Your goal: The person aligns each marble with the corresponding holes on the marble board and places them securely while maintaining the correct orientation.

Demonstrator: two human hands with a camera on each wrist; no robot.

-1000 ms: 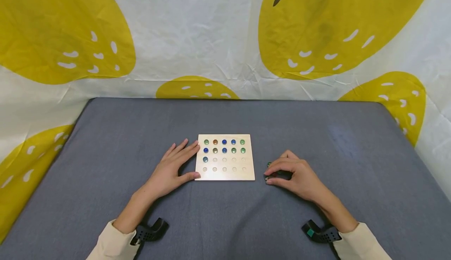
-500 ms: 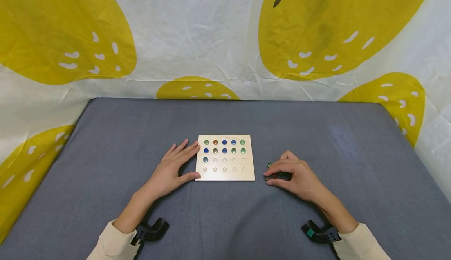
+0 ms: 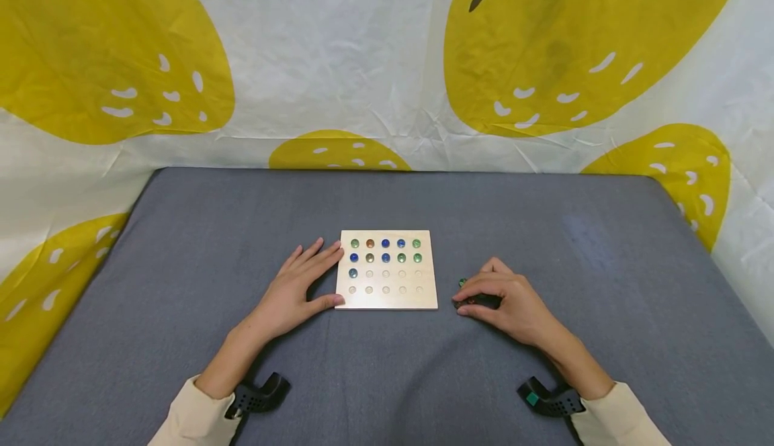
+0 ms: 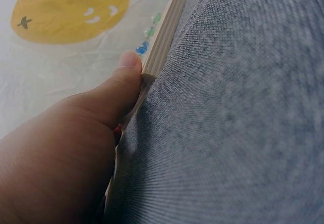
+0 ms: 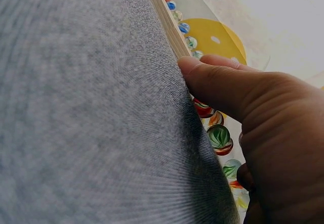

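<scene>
Resting flat-fingered against the wooden board's (image 3: 387, 270) left edge, left hand (image 3: 294, 289) lying relaxed, right hand (image 3: 508, 301) curling over loose marbles (image 5: 219, 137) right of the board

Even, soft light — wrist views blurred.

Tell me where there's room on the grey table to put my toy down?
The grey cloth table is bare behind the pale wooden marble board up to the yellow-spotted sheet, and at the far left and far right. It is crowded beside the board: the left hand touches it, and the right hand covers loose glass marbles.
</scene>
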